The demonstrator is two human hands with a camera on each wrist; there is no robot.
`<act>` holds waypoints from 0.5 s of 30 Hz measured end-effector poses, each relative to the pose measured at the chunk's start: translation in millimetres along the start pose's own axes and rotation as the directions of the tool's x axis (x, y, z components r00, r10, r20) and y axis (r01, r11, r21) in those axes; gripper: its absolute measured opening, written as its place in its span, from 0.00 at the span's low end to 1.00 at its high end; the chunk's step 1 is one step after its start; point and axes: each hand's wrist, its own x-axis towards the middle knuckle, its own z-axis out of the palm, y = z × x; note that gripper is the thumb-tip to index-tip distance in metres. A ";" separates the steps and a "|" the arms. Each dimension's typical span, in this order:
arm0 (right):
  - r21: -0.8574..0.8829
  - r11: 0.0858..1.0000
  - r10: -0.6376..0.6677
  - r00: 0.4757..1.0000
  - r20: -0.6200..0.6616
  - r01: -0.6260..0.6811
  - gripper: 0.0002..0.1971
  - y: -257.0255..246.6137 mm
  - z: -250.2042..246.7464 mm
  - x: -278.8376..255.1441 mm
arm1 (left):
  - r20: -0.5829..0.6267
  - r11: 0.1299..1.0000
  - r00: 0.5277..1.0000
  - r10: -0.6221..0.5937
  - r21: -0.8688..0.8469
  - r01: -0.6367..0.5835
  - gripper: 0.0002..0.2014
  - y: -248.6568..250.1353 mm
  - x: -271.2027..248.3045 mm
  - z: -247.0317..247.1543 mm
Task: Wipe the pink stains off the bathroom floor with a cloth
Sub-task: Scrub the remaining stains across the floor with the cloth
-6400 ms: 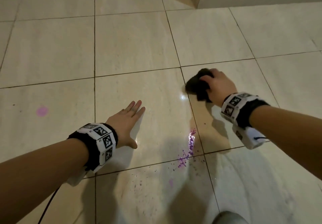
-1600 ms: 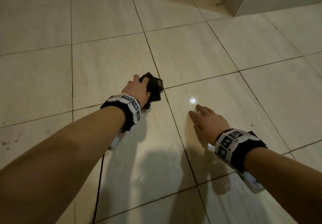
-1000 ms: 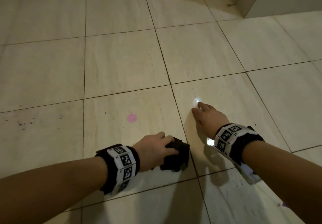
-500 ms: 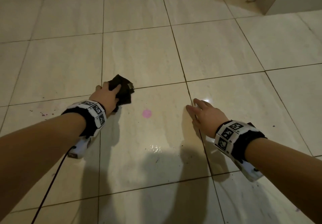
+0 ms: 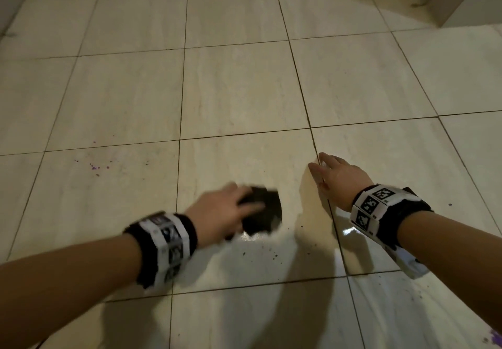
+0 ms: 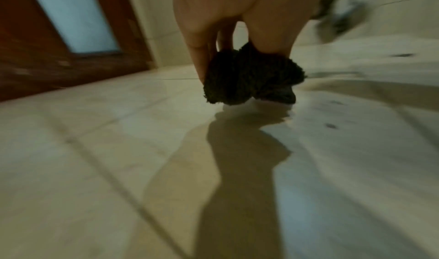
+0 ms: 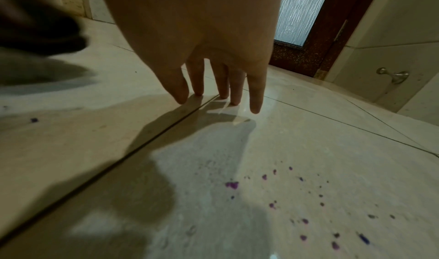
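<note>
The left hand [image 5: 217, 214] has its grip clamped on a dark cloth [image 5: 262, 214], fingers curled over the top of it, and presses it onto the tiled floor [image 5: 244, 90] in the middle of the near tile, just left of the right hand [image 5: 341, 181]. The cloth is bunched into a lump with no clear long axis; its free part sticks out to the right and away from the left hand, toward the right hand. From the left wrist the cloth [image 6: 251, 77] is a fuzzy wad pinched between the thumb and the fingers [image 6: 199, 56], its underside touching the wet, shiny floor [image 6: 118, 169]. The left hand and its wristband [image 5: 165, 245] are smeared by motion blur in the head view, so the edges of the cloth there are hard to make out, and the part under the palm is hidden. The right hand holds nothing: its grip is apart, fingers [image 7: 255, 94] straight and spread, tips resting on the floor across a grout line [image 7: 142, 144]. Small pink-purple stains [image 5: 95, 167] dot the tile to the far left of the cloth, well apart from it. More stains [image 7: 232, 184] speckle the tile under the right wrist, and another patch [image 5: 496, 344] is cut off at the near right corner. A brown door with a frosted pane [image 7: 301, 9] stands at the far end.
</note>
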 end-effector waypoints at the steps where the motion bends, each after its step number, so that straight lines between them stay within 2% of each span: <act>1: -0.003 1.000 -0.001 1.000 -0.002 0.001 0.20 0.0 0.0 0.2 | -0.060 0.990 0.988 -0.142 -0.007 0.142 0.25 -16.4 7.3 -7.8; 3: -0.015 1.000 0.004 1.000 0.004 -0.004 0.19 0.0 -0.5 1.4 | -0.091 0.916 0.929 -0.359 0.155 0.370 0.27 -62.1 18.2 -14.8; 5: -0.017 1.000 0.012 1.000 0.016 -0.011 0.19 -0.4 -0.9 2.8 | -0.062 0.821 0.841 -0.538 0.191 0.539 0.28 -101.2 15.3 -16.3; 6: -0.013 1.000 0.013 1.000 0.018 -0.013 0.19 -0.6 -0.9 3.3 | -0.017 0.774 0.796 -0.606 0.220 0.594 0.28 -112.6 11.5 -13.9; 8: -0.004 1.000 0.013 1.000 0.014 -0.013 0.19 -1.3 0.2 4.0 | 0.040 0.731 0.751 -0.659 0.270 0.627 0.28 -118.6 4.0 -5.8; 10: 0.012 1.000 0.024 1.000 0.013 -0.025 0.19 -2.8 2.9 2.7 | 0.052 0.754 0.773 -0.633 0.267 0.600 0.29 -106.7 -6.4 0.2; 13: 0.003 1.000 0.029 0.999 0.020 -0.029 0.20 -6.3 6.4 1.2 | -0.012 0.874 0.891 -0.453 0.191 0.447 0.34 -77.0 -35.4 12.6; 15: -0.014 1.000 0.028 0.999 0.023 -0.028 0.20 -7.4 6.5 1.3 | 0.041 0.930 0.945 -0.325 0.194 0.312 0.41 -52.0 -59.7 22.1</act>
